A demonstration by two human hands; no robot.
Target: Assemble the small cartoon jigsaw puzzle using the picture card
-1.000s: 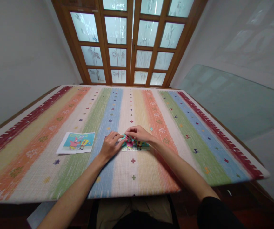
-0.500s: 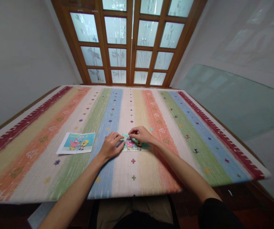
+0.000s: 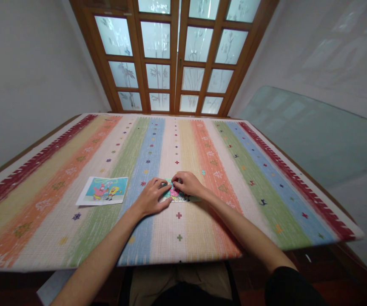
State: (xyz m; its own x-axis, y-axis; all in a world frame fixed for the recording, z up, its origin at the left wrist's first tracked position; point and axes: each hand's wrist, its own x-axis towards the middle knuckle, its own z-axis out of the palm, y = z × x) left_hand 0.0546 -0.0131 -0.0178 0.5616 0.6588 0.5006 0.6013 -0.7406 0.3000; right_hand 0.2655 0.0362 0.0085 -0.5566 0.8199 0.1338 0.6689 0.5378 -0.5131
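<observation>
A small jigsaw puzzle [image 3: 177, 196] with pink, turquoise and yellow pieces lies flat on the striped cloth in front of me. My left hand [image 3: 154, 197] rests at its left side, fingers apart, with fingertips and thumb touching its left part. From the right, my right hand [image 3: 188, 185] reaches over the puzzle, covering much of its right half. Thumb and forefinger are pinched at its upper middle on what looks like a puzzle piece, mostly hidden by the fingers. A loose turquoise puzzle piece [image 3: 203, 172] lies just beyond my right hand.
A printed cartoon picture [image 3: 103, 190] lies on the cloth to the left of my hands. The striped tablecloth [image 3: 177, 238] covers the wide table. Behind it stand wooden doors [image 3: 173, 55] with frosted panes; a glass sheet [image 3: 314, 131] leans at the right wall.
My left hand has slid slightly right, further over the puzzle's left part. My right hand has lowered slightly and covers more of the puzzle, its fingers still pinched.
</observation>
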